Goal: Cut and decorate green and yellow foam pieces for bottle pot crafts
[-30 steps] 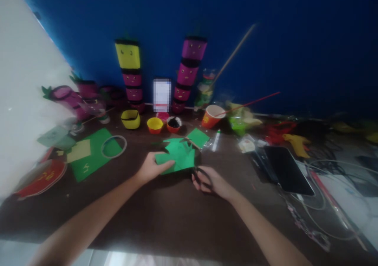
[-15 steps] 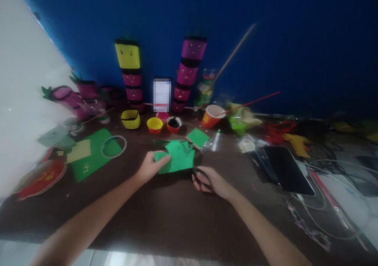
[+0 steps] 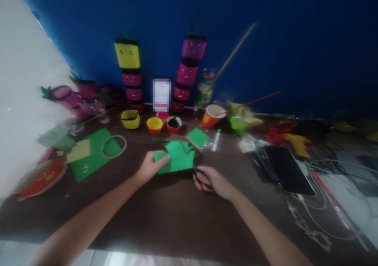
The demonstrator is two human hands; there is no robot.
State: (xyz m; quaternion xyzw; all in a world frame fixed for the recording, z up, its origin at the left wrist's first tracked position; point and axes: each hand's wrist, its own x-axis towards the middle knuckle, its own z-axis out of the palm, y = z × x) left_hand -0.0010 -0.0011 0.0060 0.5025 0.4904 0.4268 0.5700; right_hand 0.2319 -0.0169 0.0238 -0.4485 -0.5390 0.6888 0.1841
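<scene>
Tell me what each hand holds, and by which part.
The left hand holds the green paper by its left end; the right hand, scissors by the handles.

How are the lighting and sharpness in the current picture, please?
Head view: dim overall, the blue wall darkening toward the upper right; head view: soft blur, leaving the scissors in the right hand and the green paper without crisp edges; head view: lit screen pixelated.

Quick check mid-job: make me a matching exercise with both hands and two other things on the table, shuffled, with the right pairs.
1. left hand
2. right hand
3. paper cup
4. pale yellow paper

A. orange outside, white inside
B. holding scissors
C. on the large green sheet
D. gripping cut green paper

Pairs: 1-D, 2-B, 3-A, 4-C
</scene>
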